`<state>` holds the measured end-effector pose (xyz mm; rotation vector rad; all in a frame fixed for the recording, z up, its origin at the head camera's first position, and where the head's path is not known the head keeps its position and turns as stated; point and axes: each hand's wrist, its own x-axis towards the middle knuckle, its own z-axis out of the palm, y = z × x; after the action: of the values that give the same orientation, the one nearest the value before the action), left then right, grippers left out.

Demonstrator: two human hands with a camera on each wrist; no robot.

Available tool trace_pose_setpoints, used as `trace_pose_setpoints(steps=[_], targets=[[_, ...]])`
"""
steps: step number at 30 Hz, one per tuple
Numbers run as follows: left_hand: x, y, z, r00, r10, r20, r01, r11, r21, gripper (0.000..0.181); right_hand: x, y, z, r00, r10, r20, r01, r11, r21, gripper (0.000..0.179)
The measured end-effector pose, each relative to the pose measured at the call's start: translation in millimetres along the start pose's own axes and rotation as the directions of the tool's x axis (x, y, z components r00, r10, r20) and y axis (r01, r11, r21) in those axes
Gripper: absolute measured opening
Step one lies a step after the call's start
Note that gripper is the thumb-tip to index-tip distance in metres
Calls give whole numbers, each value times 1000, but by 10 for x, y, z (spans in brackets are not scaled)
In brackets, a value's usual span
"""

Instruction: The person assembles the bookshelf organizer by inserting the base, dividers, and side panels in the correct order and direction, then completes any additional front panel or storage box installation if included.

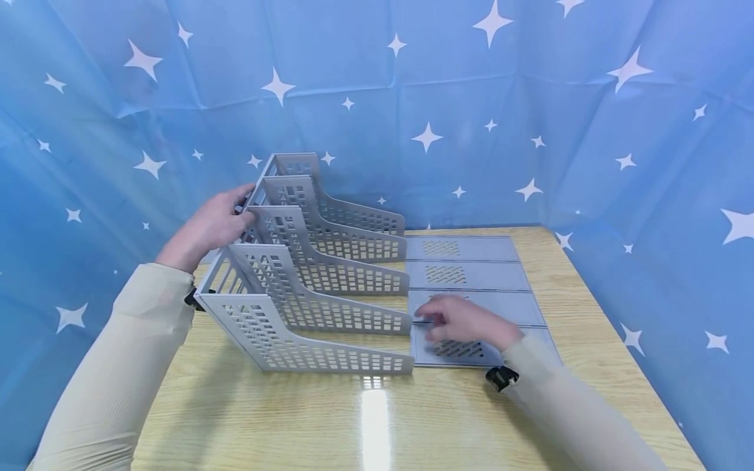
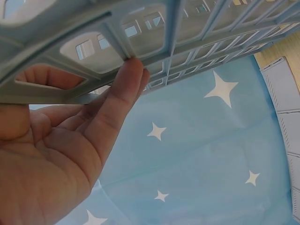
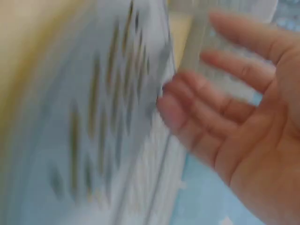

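A grey plastic magazine file holder (image 1: 347,320) with several perforated dividers stands on the table, its tall back to the left. My left hand (image 1: 215,222) grips the top of that back. In the left wrist view the fingers (image 2: 124,89) of this hand curl round a bar of the holder's lattice. Flat grey panels (image 1: 471,248) with slotted patches lie side by side against the dividers' low ends. My right hand (image 1: 462,320) is over the nearer panels, its fingers loosely bent. Blurred in the right wrist view, that hand (image 3: 248,108) holds nothing; whether a fingertip touches a panel I cannot tell.
The wood-grain table (image 1: 306,418) extends in front of the holder and to the right of the panels. A blue curtain (image 1: 365,118) with white stars hangs behind and along both sides.
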<state>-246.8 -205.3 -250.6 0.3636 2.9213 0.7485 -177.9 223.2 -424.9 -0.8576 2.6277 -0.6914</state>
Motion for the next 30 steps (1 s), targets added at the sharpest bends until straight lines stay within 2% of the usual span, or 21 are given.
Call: trace_pose_setpoints(steps=[2, 6, 8, 10, 14, 16, 19, 26, 30], targets=[[5, -1, 6, 1000, -5, 1, 5, 1000, -11, 70, -22, -81, 74, 998, -62, 32, 60, 997, 55, 36], [20, 1, 12, 1000, -18, 9, 18, 999, -33, 71, -96, -224, 191, 995, -93, 16, 93, 996, 5, 24], [22, -3, 10, 1000, -24, 13, 24, 999, -36, 71, -131, -281, 244, 991, -136, 12, 136, 991, 4, 21], [20, -14, 5, 1000, -24, 14, 25, 999, -35, 71, -149, -321, 306, 975, -222, 8, 222, 975, 11, 17], [19, -25, -9, 999, -27, 24, 27, 999, -25, 71, -141, -350, 380, 944, -328, -40, 329, 944, 14, 31], [22, -25, -21, 999, -13, 29, 13, 1000, -25, 71, -133, -341, 379, 942, -330, -58, 332, 943, 12, 39], [18, -26, -43, 999, 10, 35, -9, 1000, -15, 72, -125, -327, 360, 944, -322, -65, 325, 945, 38, 40], [21, 1, -54, 999, -2, 42, 3, 1000, -25, 72, -121, -299, 364, 952, -299, -59, 303, 950, 74, 45], [27, 31, -39, 999, 1, 37, 0, 1000, -28, 71, -131, -288, 348, 948, -312, -62, 316, 945, 77, 42]])
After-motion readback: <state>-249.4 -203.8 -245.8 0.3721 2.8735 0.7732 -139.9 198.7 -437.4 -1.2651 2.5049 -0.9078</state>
